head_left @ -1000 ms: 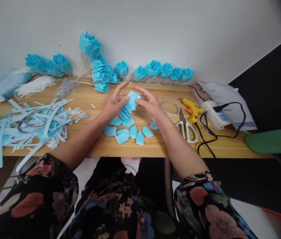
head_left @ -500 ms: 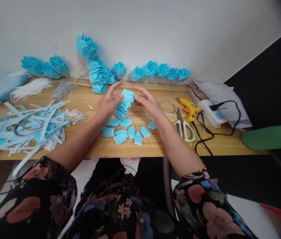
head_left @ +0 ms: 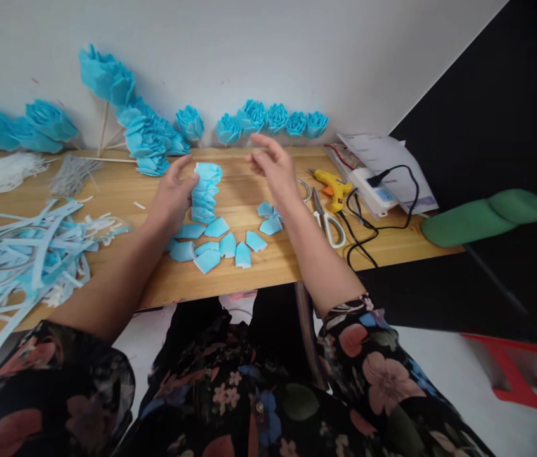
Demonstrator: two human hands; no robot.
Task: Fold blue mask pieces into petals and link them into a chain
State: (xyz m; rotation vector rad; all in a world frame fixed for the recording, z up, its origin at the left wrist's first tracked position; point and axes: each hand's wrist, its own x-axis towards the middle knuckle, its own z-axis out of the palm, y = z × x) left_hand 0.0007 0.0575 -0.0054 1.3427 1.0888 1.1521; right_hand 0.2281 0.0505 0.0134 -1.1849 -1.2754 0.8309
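My left hand (head_left: pixel 172 195) has its thumb at the upper left edge of a row of overlapping light-blue petals (head_left: pixel 205 193), holding it, with the forefinger raised above. The row stands over the table and its lower end is near loose petals. My right hand (head_left: pixel 272 166) is lifted apart from the row, forefinger stretched out and the other fingers loosely bent; nothing shows in it. Several loose blue petals (head_left: pixel 207 260) with pointed ends lie in front of the hands. A few more petals (head_left: pixel 271 224) lie by my right wrist.
Blue flowers (head_left: pixel 252 117) lean along the wall. Cut strips (head_left: pixel 40 254) are heaped at left beside white cords (head_left: pixel 9 174) and thin grey wires (head_left: pixel 73 174). At right are scissors (head_left: pixel 330 225), a yellow glue gun (head_left: pixel 332 189), a power strip (head_left: pixel 377 198) and a green bottle (head_left: pixel 482 219).
My right hand has come away from the petal row and moved up to the right of it. My left hand still has the row. The camera view has turned to the right.
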